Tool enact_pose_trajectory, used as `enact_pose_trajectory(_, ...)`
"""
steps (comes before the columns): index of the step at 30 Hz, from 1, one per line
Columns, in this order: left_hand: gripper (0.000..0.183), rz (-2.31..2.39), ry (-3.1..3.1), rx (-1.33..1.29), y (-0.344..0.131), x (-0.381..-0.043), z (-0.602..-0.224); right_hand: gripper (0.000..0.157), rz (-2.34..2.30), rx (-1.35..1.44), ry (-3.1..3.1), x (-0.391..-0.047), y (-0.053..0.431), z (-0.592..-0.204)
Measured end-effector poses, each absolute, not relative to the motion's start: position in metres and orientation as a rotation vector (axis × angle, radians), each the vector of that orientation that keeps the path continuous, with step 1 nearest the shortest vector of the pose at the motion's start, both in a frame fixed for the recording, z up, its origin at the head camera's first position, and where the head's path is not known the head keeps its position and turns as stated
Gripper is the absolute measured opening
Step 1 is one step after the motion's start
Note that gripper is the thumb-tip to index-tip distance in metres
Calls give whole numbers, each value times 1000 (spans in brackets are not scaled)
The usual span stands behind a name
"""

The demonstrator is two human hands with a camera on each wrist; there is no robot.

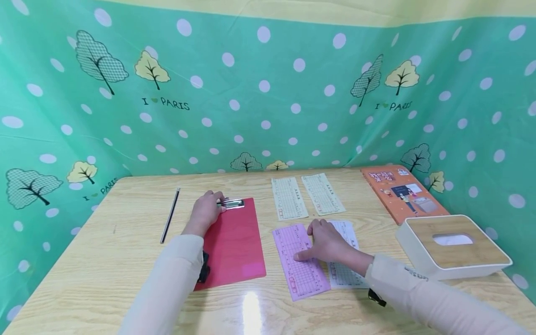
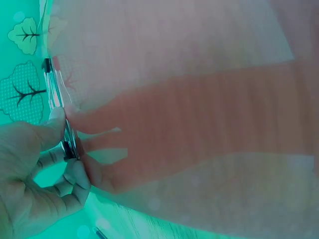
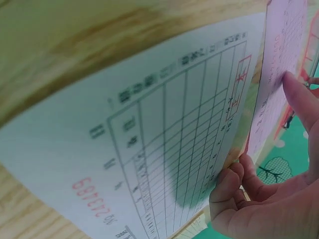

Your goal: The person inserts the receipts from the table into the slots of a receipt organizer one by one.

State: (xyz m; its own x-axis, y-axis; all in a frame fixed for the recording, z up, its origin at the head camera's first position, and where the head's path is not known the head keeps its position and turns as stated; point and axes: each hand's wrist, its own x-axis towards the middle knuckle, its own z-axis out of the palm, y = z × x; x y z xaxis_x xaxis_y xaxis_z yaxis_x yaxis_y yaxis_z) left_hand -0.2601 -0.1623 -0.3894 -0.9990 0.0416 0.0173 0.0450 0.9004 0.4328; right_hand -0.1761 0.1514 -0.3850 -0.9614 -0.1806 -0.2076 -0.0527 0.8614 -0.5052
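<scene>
My left hand (image 1: 206,211) is at the top of a red clipboard (image 1: 238,246), gripping its metal clip (image 2: 56,89) between thumb and fingers. The board's glossy face mirrors the hand and sleeve in the left wrist view. To the right, my right hand (image 1: 328,244) pinches the right edge of a pink printed form slip (image 1: 307,281), thumb on its face and fingers curled at the edge. A white form slip (image 3: 164,134) with a black grid and red number lies under that hand, partly hidden by it.
Two pale green form slips (image 1: 289,197) lie side by side behind the pink one. A dark pencil-like stick (image 1: 170,216) is left of the clipboard. At the right are an orange book (image 1: 387,197) and a tissue box (image 1: 456,242) with a wooden lid. A patterned curtain (image 1: 268,102) hangs behind.
</scene>
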Motion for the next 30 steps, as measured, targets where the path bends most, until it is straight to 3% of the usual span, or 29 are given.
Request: enact_pose_trajectory(30,11,-686,-3100,-181,-172,-268,-393,66,-647,-104,2810,-176,147,-379)
